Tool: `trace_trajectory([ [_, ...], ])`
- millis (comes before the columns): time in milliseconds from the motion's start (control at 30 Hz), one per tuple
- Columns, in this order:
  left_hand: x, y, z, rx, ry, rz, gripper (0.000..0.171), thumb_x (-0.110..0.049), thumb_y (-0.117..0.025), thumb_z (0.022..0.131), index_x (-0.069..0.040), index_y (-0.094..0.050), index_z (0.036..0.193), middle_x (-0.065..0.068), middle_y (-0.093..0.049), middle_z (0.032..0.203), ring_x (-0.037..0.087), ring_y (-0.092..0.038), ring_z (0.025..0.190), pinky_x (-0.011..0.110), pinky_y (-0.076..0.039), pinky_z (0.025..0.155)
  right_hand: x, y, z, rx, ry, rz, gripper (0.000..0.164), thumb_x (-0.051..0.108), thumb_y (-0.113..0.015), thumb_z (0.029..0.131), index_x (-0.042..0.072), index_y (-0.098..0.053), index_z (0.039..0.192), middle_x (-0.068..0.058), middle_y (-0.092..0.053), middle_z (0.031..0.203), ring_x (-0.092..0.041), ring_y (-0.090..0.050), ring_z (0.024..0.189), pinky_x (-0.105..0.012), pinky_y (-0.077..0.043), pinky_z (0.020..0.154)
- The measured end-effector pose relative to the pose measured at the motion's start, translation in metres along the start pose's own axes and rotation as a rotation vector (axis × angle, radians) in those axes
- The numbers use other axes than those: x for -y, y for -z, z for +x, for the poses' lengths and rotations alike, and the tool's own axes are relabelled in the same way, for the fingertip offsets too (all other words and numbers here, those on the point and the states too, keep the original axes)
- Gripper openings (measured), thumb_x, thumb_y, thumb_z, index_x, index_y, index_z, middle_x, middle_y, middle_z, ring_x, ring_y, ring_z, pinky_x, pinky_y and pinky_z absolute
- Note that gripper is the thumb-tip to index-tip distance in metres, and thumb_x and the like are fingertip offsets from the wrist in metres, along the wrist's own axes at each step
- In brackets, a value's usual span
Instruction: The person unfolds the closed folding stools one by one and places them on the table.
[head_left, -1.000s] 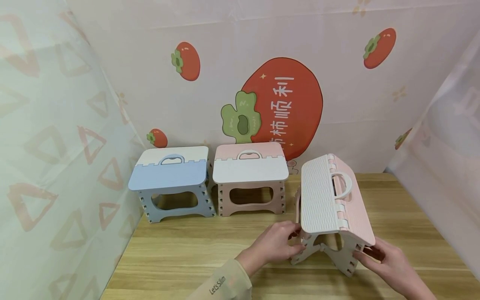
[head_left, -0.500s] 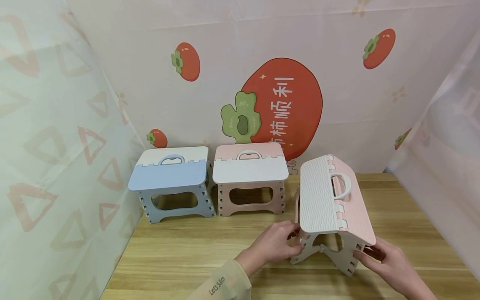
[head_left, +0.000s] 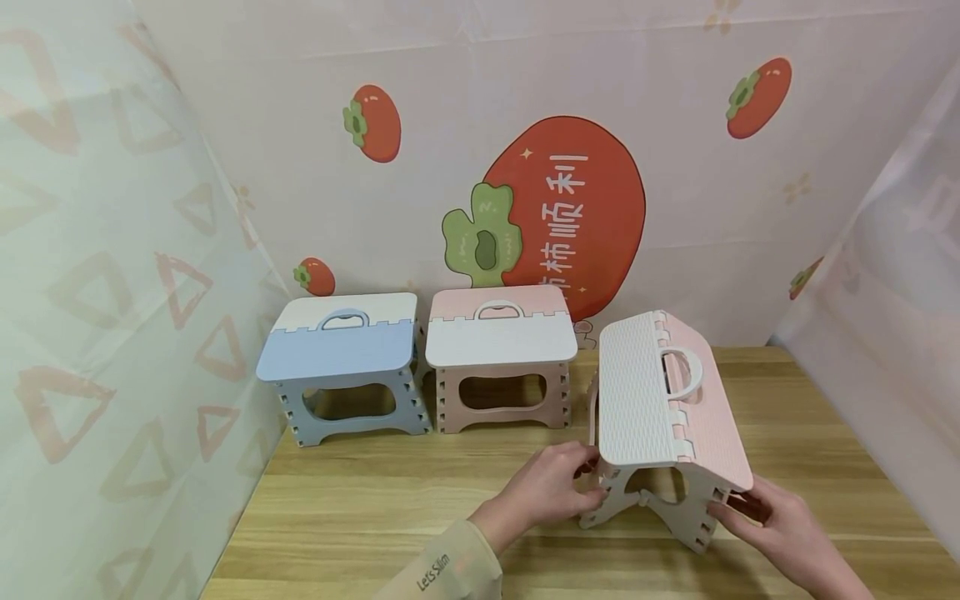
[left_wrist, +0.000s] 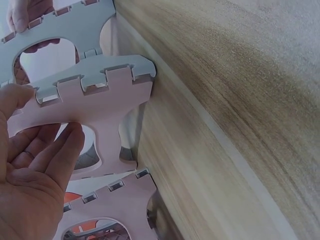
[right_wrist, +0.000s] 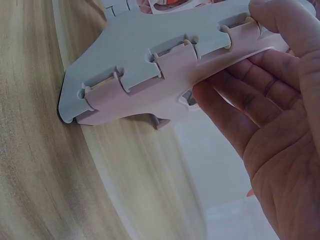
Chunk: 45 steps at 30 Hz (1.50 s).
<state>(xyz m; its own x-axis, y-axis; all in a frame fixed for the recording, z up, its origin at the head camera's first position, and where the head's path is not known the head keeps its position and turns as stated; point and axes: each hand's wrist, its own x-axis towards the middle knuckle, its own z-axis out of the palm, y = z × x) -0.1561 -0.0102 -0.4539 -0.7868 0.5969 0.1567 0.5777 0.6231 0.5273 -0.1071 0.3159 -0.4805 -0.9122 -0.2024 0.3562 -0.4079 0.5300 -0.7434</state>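
Note:
A pink and white folding stool stands partly folded at the right of the table, its seat bent into a ridge with a white handle along the hinge. My left hand grips its left leg panel. In the left wrist view the fingers reach into the cutout of the pink panel, with the thumb on the hinged edge. At the opposite side my right hand holds the right leg panel. The right wrist view has its thumb on the white side panel and its fingers curled under the pink one.
To the left, a blue and white stool and a second pink and white stool stand unfolded side by side at the back of the wooden table. A fabric backdrop with printed persimmons rises behind them.
The white half of the held stool's seat has shifted very slightly to the left. Both hands keep their grip in nearly the same place.

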Motion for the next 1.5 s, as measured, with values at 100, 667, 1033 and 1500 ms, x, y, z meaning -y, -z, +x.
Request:
trace_trajectory([
  [100, 0.0, -0.001, -0.001, 0.003, 0.006, -0.013, 0.035, -0.028, -0.076, 0.092, -0.015, -0.069, 0.123, -0.006, -0.07, 0.109, 0.001, -0.065, 0.098, 0.01, -0.051, 0.082, 0.0, 0.0, -0.001, -0.005, -0.003, -0.006, 0.043, -0.007, -0.079, 0.083, 0.004, -0.069, 0.123, 0.029, -0.062, 0.117, 0.011, -0.062, 0.103, -0.009, -0.055, 0.075],
  [667, 0.004, 0.001, -0.004, 0.044, 0.021, -0.044, 0.042, -0.034, -0.068, 0.099, -0.016, -0.063, 0.137, -0.004, -0.068, 0.127, 0.005, -0.064, 0.113, 0.019, -0.053, 0.094, 0.009, 0.012, -0.003, 0.04, -0.086, -0.1, 0.038, 0.009, -0.076, 0.093, 0.012, -0.068, 0.13, 0.026, -0.065, 0.117, 0.011, -0.062, 0.103, -0.01, -0.055, 0.075],
  [1033, 0.008, 0.039, -0.002, -0.104, -0.032, -0.089, 0.05, -0.032, -0.063, 0.103, -0.01, -0.055, 0.148, 0.006, -0.056, 0.149, 0.019, -0.057, 0.134, 0.031, -0.046, 0.112, 0.028, 0.041, 0.005, -0.066, -0.078, -0.169, 0.056, 0.009, -0.07, 0.098, 0.017, -0.053, 0.151, 0.028, -0.052, 0.144, 0.023, -0.047, 0.119, 0.003, -0.041, 0.084],
  [1500, -0.02, 0.064, 0.023, -0.046, -0.162, 0.023, 0.064, -0.046, -0.057, 0.104, -0.012, -0.042, 0.156, 0.0, -0.037, 0.163, 0.014, -0.031, 0.151, 0.03, -0.029, 0.122, 0.068, 0.052, 0.04, 0.011, 0.171, -0.239, 0.08, -0.003, -0.075, 0.088, 0.014, -0.041, 0.158, -0.004, -0.036, 0.165, 0.007, -0.03, 0.147, 0.002, -0.026, 0.105],
])
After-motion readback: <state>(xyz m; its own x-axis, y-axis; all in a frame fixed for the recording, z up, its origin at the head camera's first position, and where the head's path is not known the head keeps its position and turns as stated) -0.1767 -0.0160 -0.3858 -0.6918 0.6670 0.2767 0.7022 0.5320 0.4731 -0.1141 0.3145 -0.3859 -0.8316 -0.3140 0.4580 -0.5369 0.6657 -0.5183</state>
